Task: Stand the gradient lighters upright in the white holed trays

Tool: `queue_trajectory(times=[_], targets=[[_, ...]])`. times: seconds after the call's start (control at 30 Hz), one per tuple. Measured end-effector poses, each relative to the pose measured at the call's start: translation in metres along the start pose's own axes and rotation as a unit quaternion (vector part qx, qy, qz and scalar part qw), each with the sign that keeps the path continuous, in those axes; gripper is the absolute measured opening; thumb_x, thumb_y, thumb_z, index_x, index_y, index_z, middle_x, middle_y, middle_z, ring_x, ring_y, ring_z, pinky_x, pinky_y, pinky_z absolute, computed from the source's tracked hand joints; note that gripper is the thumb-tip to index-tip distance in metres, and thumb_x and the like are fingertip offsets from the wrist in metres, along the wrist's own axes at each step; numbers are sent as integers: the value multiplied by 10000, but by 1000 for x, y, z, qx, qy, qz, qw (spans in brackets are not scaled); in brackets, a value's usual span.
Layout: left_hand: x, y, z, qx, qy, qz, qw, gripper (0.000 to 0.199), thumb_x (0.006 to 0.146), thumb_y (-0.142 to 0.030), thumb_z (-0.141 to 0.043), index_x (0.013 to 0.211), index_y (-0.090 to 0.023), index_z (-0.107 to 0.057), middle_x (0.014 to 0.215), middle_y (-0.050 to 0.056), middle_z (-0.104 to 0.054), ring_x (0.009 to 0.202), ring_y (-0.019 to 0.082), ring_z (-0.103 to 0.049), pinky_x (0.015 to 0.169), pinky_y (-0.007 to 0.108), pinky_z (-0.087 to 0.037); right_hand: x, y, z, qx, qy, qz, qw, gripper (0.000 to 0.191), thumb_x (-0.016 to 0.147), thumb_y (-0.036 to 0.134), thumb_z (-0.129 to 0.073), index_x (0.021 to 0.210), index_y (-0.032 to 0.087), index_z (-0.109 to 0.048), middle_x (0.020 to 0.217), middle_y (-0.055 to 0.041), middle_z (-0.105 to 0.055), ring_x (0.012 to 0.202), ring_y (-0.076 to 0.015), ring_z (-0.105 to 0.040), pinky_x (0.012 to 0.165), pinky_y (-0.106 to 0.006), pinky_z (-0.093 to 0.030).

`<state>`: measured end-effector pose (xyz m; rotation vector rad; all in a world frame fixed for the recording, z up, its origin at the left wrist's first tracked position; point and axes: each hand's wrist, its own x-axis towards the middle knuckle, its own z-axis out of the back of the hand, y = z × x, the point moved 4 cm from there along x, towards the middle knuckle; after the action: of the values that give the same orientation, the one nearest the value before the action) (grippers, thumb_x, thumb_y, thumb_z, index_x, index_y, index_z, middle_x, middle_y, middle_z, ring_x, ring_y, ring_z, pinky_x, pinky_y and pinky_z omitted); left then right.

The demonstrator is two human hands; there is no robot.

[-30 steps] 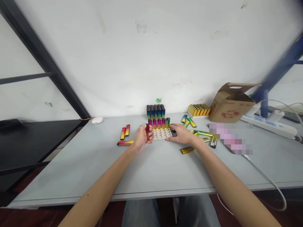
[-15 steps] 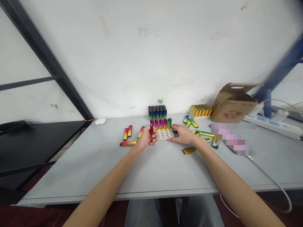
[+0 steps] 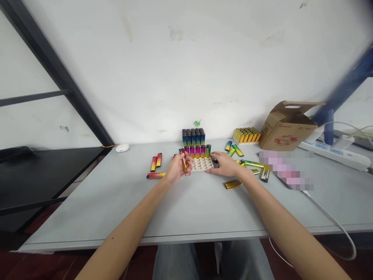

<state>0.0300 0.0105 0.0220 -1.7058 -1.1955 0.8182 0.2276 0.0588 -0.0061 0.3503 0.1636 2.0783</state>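
Note:
My left hand (image 3: 177,169) is closed around a shiny red-and-yellow tube (image 3: 184,160), held tilted beside the left end of a white holed tray (image 3: 201,165). Upright pink-and-yellow tubes (image 3: 197,151) and a green one (image 3: 208,151) fill the tray's back row; its front holes are bare. My right hand (image 3: 223,164) grips the tray's right end, thumb at the front corner. A small dark thing (image 3: 215,160) shows between its thumb and fingers, too small to name. More red-and-yellow tubes (image 3: 153,163) lie left of my left hand.
Behind the tray stands a block of blue tubes (image 3: 193,137). Loose green and gold tubes (image 3: 233,184) lie to the right. Further back are a tray of yellow tubes (image 3: 247,135), a cardboard box (image 3: 284,132) and a power strip (image 3: 335,155). A white case (image 3: 122,147) sits far left.
The red-and-yellow tube in my left hand has tilted, showing more of its length, and the hand has shifted slightly left. My right hand stays at the tray's end.

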Motion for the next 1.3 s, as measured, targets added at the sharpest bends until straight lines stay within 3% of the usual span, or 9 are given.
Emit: queue_trajectory(times=[0.13, 0.3, 0.43, 0.57, 0.77, 0.97, 1.3], targets=[[3, -4, 9, 72, -54, -70, 993, 235, 898, -418, -477, 859, -187, -491, 783, 6, -566, 526, 85, -495, 498, 228, -386, -1, 1, 1, 4, 2, 0, 1000, 634, 763, 625, -617, 1183, 151, -586, 1251, -162, -580, 1186, -353, -498, 983, -436, -383], [6, -11, 23, 163, -109, -147, 970, 363, 886, -502, -508, 1000, -182, -635, 885, 43, -632, 783, 138, -600, 690, 252, -471, -2, 4, 4, 6, 12, -6, 1000, 631, 770, 606, -624, 1190, 136, -586, 1276, -174, -566, 1215, -358, -483, 1004, -440, -374], [7, -14, 27, 222, -119, -161, 954, 427, 823, -475, -616, 1122, -174, -662, 838, 40, -672, 838, 158, -617, 809, 293, -487, -3, 5, 5, 2, 11, -8, 1000, 611, 777, 596, -620, 1184, 142, -592, 1271, -171, -572, 1216, -357, -489, 1001, -437, -382], [6, -17, 29, 229, -155, -205, 939, 367, 740, -405, -716, 1003, -150, -703, 1067, 92, -708, 1001, 209, -642, 929, 349, -480, -3, 5, 5, 3, 11, -5, 1000, 624, 777, 598, -616, 1204, 144, -584, 1288, -168, -564, 1237, -356, -474, 1016, -438, -375], [10, -13, 39, 277, -187, -187, 924, 422, 682, -346, -762, 1046, -162, -653, 980, 100, -741, 946, 234, -681, 885, 390, -513, -2, 3, 3, 7, 12, -5, 1000, 636, 775, 602, -612, 1209, 137, -584, 1305, -178, -552, 1245, -362, -464, 1016, -455, -374], [17, -6, 43, 306, -163, -205, 915, 282, 687, -315, -742, 911, -148, -706, 990, 102, -727, 961, 239, -670, 913, 391, -503, -2, 2, 2, 11, 4, 3, 1000, 619, 767, 604, -620, 1186, 150, -596, 1281, -173, -570, 1231, -360, -478, 1000, -452, -387], [22, 0, 48, 290, -141, -244, 915, 280, 709, -271, -726, 960, -148, -711, 1065, 97, -692, 994, 215, -657, 938, 374, -502, -2, 3, 3, 10, 6, 3, 1000, 623, 774, 623, -601, 1188, 158, -588, 1278, -170, -571, 1222, -361, -482, 996, -457, -385]])
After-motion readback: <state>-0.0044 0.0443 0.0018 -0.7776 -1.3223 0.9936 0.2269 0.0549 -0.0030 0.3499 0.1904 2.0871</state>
